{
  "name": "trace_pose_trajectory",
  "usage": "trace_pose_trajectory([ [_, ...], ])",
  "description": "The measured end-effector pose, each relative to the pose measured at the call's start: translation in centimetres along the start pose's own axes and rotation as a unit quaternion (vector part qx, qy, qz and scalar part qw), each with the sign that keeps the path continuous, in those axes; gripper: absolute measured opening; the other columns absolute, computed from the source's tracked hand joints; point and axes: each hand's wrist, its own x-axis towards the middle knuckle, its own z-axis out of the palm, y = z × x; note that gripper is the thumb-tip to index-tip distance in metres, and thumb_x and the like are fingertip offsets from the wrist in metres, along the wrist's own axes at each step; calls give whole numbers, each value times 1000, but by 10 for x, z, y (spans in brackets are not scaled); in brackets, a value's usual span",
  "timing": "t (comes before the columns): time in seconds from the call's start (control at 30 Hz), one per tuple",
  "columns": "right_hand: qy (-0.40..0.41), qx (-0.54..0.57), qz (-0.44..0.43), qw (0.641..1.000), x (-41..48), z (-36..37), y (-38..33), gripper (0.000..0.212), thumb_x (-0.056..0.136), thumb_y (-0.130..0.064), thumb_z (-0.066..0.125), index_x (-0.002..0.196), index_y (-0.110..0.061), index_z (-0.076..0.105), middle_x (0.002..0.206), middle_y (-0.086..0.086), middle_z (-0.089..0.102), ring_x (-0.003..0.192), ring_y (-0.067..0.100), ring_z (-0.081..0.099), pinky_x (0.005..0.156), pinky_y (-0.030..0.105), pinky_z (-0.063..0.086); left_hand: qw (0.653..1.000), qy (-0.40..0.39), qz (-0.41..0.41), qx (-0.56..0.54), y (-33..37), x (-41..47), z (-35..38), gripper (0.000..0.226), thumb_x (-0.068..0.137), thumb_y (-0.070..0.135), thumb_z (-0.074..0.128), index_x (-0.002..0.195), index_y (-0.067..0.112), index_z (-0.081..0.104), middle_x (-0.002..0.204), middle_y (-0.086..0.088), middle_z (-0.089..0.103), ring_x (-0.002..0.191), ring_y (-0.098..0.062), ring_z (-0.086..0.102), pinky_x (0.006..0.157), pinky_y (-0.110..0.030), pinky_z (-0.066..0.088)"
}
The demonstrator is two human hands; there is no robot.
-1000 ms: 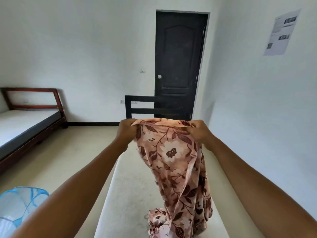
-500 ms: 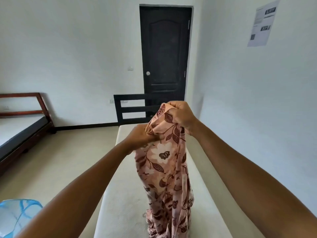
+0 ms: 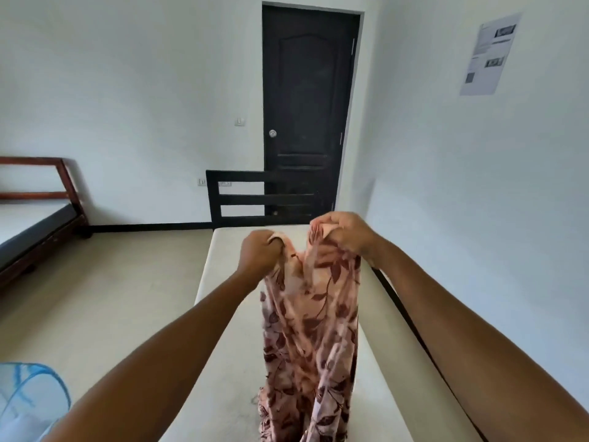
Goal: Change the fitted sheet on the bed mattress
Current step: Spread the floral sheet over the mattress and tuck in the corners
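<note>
Pink floral cloth, one fitted sheet (image 3: 310, 330), hangs over the bare cream mattress (image 3: 220, 314), its lower end apparently bunched there. Two hands grip its top edge: left hand (image 3: 259, 253) and right hand (image 3: 342, 234), fingers curled into the fabric. Two beds show; second bed (image 3: 35, 224) stands left, one dark door (image 3: 307, 113) behind.

A bare cream rectangular mattress (image 3: 382, 362) lies on a black wooden bed frame (image 3: 242, 199), which stands on the beige floor (image 3: 111, 298). A pink floral-print fabric sheet (image 3: 306, 362) hangs with its lower end bunched on the mattress.
</note>
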Motion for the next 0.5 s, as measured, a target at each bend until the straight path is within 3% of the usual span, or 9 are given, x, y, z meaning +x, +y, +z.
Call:
trace_pose_trajectory([
  [0.07, -68, -37, -20, 997, 0, 14, 6, 37, 91, -24, 73, 127, -28, 66, 117, -8, 68, 108, 12, 66, 94, 30, 55, 998, -23, 61, 19, 27, 7, 2, 39, 100, 19, 52, 66, 4, 63, 66, -15, 62, 61, -21, 55, 62, -36, 47],
  [0.13, -82, -43, -40, 995, 1, 23, -8, 22, 93, -16, 65, 112, -26, 68, 106, -3, 71, 99, 14, 69, 87, 31, 56, 995, -40, 92, 19, 50, 9, 1, 38, 101, 30, 57, 76, 4, 68, 74, -15, 66, 65, -21, 59, 65, -39, 52],
  [0.23, 29, -69, -95, 993, 19, 11, -29, 20, 89, -19, 55, 87, -21, 74, 85, 3, 73, 83, 24, 71, 76, 39, 60, 994, -35, 100, -18, 60, 12, -8, 35, 98, 47, 62, 94, 13, 66, 88, -6, 68, 80, -17, 65, 71, -33, 55],
  [0.3, 59, -87, -120, 987, 29, -3, -40, 25, 97, -11, 53, 91, -18, 76, 85, -2, 73, 83, 19, 70, 77, 35, 60, 994, -75, 72, -44, 52, 8, -14, 26, 98, 46, 63, 105, 21, 62, 97, -1, 68, 89, -18, 68, 78, -31, 58],
  [0.37, 64, -94, -137, 984, 37, -12, -51, 28, 100, -6, 50, 95, -16, 76, 88, -6, 72, 87, 15, 70, 82, 29, 58, 992, -109, 58, -31, 34, 3, -15, 17, 99, 39, 63, 100, 22, 66, 93, -1, 72, 86, -22, 72, 77, -35, 61],
  [0.5, 68, 18, -168, 983, 40, -19, -75, 29, 98, 3, 46, 94, -6, 74, 88, 1, 73, 85, 13, 69, 77, 22, 55, 997, -73, -2, -1, 0, 1, -4, 17, 99, 28, 63, 89, 18, 73, 86, -3, 74, 82, -22, 72, 75, -34, 62],
])
